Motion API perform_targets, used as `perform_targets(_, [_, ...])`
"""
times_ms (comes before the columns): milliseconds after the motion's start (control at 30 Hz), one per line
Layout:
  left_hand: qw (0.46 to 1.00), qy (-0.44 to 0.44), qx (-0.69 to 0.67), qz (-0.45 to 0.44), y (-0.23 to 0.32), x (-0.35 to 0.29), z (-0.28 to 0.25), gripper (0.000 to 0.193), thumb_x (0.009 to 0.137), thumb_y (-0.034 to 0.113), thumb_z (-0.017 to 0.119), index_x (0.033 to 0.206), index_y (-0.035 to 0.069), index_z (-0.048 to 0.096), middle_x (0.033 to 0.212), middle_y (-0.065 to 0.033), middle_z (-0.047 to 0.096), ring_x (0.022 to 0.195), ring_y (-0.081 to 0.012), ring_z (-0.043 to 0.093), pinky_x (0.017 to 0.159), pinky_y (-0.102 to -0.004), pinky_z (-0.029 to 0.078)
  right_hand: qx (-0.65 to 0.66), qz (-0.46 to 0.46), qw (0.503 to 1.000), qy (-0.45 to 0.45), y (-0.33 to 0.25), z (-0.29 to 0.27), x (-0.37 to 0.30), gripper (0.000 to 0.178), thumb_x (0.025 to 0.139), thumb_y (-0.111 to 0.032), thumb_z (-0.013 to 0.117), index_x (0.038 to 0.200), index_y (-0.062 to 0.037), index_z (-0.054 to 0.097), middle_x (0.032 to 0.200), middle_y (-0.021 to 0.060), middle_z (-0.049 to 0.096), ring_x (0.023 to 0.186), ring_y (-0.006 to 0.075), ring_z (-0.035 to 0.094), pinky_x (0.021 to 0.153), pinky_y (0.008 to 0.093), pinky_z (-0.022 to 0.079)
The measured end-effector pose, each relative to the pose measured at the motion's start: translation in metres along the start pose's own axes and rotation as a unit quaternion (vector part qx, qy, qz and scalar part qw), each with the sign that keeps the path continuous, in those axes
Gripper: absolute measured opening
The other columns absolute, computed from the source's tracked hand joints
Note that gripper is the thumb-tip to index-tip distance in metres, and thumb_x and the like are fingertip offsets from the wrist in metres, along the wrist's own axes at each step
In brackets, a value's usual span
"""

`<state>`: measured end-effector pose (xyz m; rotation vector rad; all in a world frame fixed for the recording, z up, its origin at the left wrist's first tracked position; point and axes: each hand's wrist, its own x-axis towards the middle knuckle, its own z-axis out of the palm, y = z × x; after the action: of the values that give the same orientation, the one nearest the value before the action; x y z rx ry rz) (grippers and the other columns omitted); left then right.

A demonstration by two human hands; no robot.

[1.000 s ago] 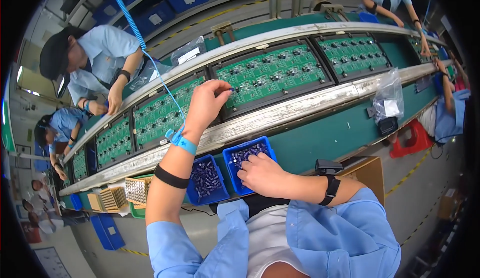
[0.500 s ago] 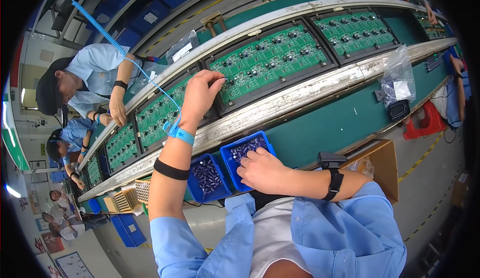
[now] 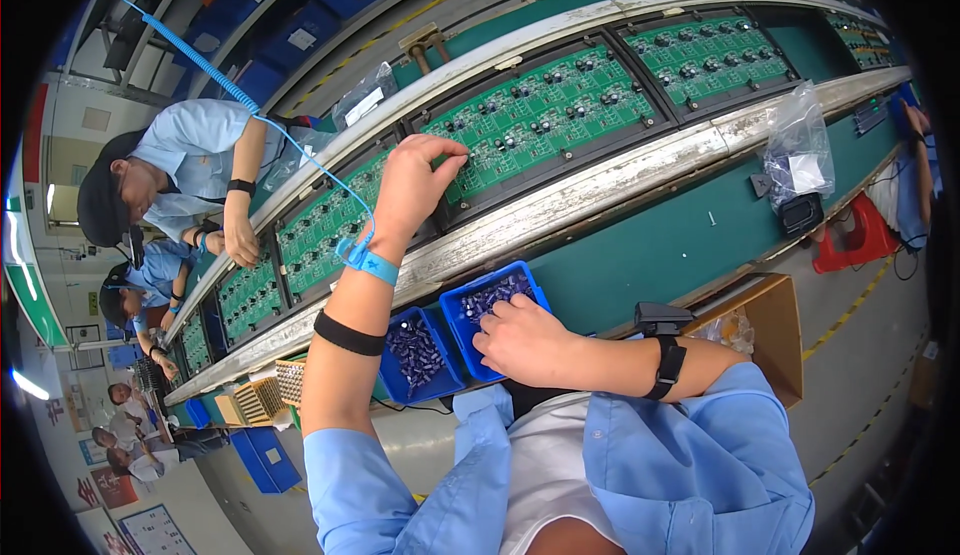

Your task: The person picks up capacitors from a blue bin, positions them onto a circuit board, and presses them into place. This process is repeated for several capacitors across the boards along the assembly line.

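My left hand (image 3: 415, 187) reaches over the near left part of a green circuit board (image 3: 550, 115) with rows of small dark round parts. Thumb and index finger meet in a pinch at the board; anything between them is too small to make out. A blue wrist strap (image 3: 368, 261) with a coiled cord is on that arm. My right hand (image 3: 525, 340) rests in a blue bin (image 3: 450, 307) of small dark purple capacitors (image 3: 484, 301). Its fingers are curled down among them, tips hidden. Beside it stands a second blue bin (image 3: 440, 387) with more of these capacitors (image 3: 415, 355).
Framed boards (image 3: 705, 60) line the conveyor, bordered by a worn metal rail (image 3: 560, 200). A plastic bag (image 3: 798, 145) lies on the green bench at right, near a cardboard box (image 3: 775, 345) and a red stool (image 3: 860, 235). Co-workers sit at left; one's hand (image 3: 240, 240) touches the line.
My left hand has shifted slightly right along the board, still pinched. My right hand stays in the bin. The view has turned a little, and the co-worker's hands at upper right have moved.
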<state>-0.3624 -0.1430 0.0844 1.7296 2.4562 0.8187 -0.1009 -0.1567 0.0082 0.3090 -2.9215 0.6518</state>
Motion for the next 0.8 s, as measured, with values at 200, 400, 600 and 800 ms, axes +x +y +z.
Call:
perform_targets(200, [0.999, 0.021, 0.020, 0.017, -0.010, -0.002, 0.004, 0.014, 0.081, 0.011, 0.081, 0.094, 0.005, 0.079, 0.098, -0.0109, 0.076, 0.104, -0.0324, 0.068, 0.093, -0.0429, 0.054, 0.009, 0.002, 1.000, -0.012, -0.008, 0.002, 0.010, 0.022, 0.087, -0.034, 0.074, 0.093, -0.0123, 0.075, 0.093, 0.0037, 0.069, 0.095, 0.0228, 0.062, 0.082, 0.0382, 0.043])
perform_targets(400, [0.996, 0.008, 0.067, 0.063, -0.019, -0.004, 0.000, 0.013, 0.080, 0.009, 0.081, 0.092, 0.005, 0.079, 0.106, -0.0104, 0.073, 0.114, -0.0335, 0.063, 0.100, -0.0438, 0.050, 0.015, 0.005, 1.000, -0.010, -0.016, 0.001, 0.018, 0.022, 0.089, -0.032, 0.072, 0.094, -0.0113, 0.075, 0.094, 0.0043, 0.069, 0.095, 0.0234, 0.063, 0.083, 0.0384, 0.044])
perform_targets(600, [0.995, -0.009, 0.082, 0.048, -0.022, -0.003, -0.007, 0.012, 0.081, 0.008, 0.081, 0.092, 0.005, 0.079, 0.111, -0.0109, 0.072, 0.116, -0.0333, 0.061, 0.103, -0.0440, 0.049, 0.012, 0.005, 1.000, -0.004, -0.021, -0.008, 0.024, 0.022, 0.089, -0.032, 0.071, 0.094, -0.0108, 0.075, 0.094, 0.0046, 0.070, 0.095, 0.0238, 0.063, 0.084, 0.0386, 0.044])
perform_targets(800, [0.994, -0.007, 0.098, 0.043, -0.017, -0.007, -0.008, 0.011, 0.081, 0.007, 0.079, 0.092, 0.003, 0.079, 0.114, -0.0118, 0.071, 0.117, -0.0338, 0.061, 0.103, -0.0439, 0.049, 0.030, 0.007, 1.000, 0.002, -0.029, -0.008, 0.027, 0.020, 0.088, -0.031, 0.071, 0.091, -0.0110, 0.075, 0.092, 0.0044, 0.070, 0.094, 0.0239, 0.063, 0.083, 0.0382, 0.044])
